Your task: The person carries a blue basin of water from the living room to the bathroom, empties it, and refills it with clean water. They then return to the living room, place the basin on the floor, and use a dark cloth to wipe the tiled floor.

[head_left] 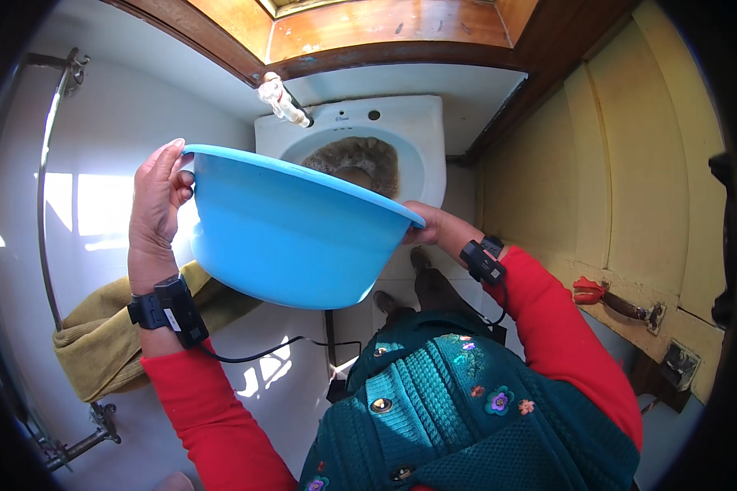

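A large light-blue plastic basin (pixel 287 233) is tilted up on its side between my hands, its outer wall toward me. My left hand (pixel 160 188) grips the rim at the upper left, thumb over the edge. At the lower right end of the rim, my right hand (pixel 427 224) holds on, its fingers partly hidden by the basin. Beyond the basin is a white sink (pixel 422 123) with murky brown water (pixel 360 159) in its bowl. The basin's inside faces away toward the sink and cannot be seen.
A faucet (pixel 283 100) wrapped in white material rises at the sink's left. Left is a metal rail (pixel 47 155), with an olive-green cloth (pixel 98 335) near it. A yellow door (pixel 614 180) with a red-wrapped handle (pixel 590 291) stands right. A wooden window frame (pixel 393 33) runs above.
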{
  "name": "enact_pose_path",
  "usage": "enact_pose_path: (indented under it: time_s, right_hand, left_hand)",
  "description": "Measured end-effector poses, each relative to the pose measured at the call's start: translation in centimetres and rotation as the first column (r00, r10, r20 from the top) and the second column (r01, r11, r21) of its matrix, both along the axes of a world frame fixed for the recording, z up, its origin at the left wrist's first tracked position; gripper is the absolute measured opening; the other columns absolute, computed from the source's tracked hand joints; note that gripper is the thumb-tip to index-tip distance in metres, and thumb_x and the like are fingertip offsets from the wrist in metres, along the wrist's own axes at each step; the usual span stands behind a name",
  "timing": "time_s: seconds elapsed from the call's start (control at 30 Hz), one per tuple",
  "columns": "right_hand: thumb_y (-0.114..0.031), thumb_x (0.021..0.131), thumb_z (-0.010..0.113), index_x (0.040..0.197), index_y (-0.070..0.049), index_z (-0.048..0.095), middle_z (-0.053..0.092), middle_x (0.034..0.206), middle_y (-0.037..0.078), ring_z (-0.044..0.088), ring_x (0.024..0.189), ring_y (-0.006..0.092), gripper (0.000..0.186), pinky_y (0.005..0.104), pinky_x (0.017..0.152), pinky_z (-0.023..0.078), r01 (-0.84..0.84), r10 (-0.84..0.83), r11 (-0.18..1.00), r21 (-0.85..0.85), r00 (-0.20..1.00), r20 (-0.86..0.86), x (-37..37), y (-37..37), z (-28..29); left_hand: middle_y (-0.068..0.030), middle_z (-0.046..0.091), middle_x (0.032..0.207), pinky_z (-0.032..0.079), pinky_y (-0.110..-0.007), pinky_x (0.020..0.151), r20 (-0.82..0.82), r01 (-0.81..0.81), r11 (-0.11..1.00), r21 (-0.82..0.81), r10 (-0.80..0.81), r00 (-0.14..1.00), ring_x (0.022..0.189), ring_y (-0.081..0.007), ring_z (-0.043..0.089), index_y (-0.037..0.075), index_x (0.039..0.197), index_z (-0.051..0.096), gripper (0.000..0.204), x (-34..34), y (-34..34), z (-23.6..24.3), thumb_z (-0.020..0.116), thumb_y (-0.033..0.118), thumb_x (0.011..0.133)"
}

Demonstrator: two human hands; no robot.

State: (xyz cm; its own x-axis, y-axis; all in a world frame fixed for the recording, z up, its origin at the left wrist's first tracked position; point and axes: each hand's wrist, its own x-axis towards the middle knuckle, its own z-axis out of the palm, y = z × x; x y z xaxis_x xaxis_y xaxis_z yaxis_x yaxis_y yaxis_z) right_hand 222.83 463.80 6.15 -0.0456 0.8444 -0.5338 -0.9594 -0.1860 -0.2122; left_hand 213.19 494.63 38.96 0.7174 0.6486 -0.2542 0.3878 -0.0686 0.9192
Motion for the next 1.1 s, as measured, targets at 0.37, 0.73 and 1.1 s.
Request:
enact_pose_path:
  time_s: [0.37, 0.73, 1.1]
  right_hand:
    - [-0.011, 0.082, 0.068, 0.065, -0.017, 0.054, 0.051, 0.055, -0.002, 0.045, 0.044, 0.0065, 0.022, 0.0184, 0.041, 0.032, 0.159, -0.162, 0.987, -0.032, 0.965, -0.207, -1.0, 1.6, -2.4]
    - [-0.009, 0.073, 0.059, 0.106, 0.003, 0.063, 0.063, 0.093, 0.011, 0.063, 0.078, 0.0194, 0.035, 0.0324, 0.068, 0.053, 0.037, 0.086, 0.978, -0.206, 0.827, 0.556, 4.1, 0.4, 3.8]
    - [-0.014, 0.077, 0.057, 0.12, 0.0, 0.059, 0.066, 0.1, 0.016, 0.065, 0.086, 0.0235, 0.045, 0.0337, 0.078, 0.052, 0.105, 0.208, 0.965, -0.241, 0.252, 0.945, 11.8, 2.9, 6.0]
  left_hand:
    - [-0.0085, 0.062, 0.1, 0.049, -0.017, 0.071, 0.157, 0.162, 0.975, 0.153, -0.186, 0.97, 0.08, -0.006, 0.057, -0.007, 0.137, 0.04, 0.062, 2.8, -2.8, 2.5, 0.065, 0.028, 0.092]
    - [-0.0062, 0.062, 0.103, 0.05, -0.023, 0.071, 0.137, -0.094, 0.979, -0.179, 0.119, 0.983, 0.084, -0.0109, 0.059, 0.0, 0.121, 0.053, 0.037, -6.4, -2.3, -2.5, 0.059, 0.025, 0.095]
    - [-0.0149, 0.06, 0.107, 0.056, -0.038, 0.078, -0.077, -0.26, 0.875, -0.408, 0.25, 0.965, 0.093, -0.0233, 0.062, -0.005, 0.12, 0.046, 0.042, -13.3, -6.9, -15.3, 0.061, 0.004, 0.082]
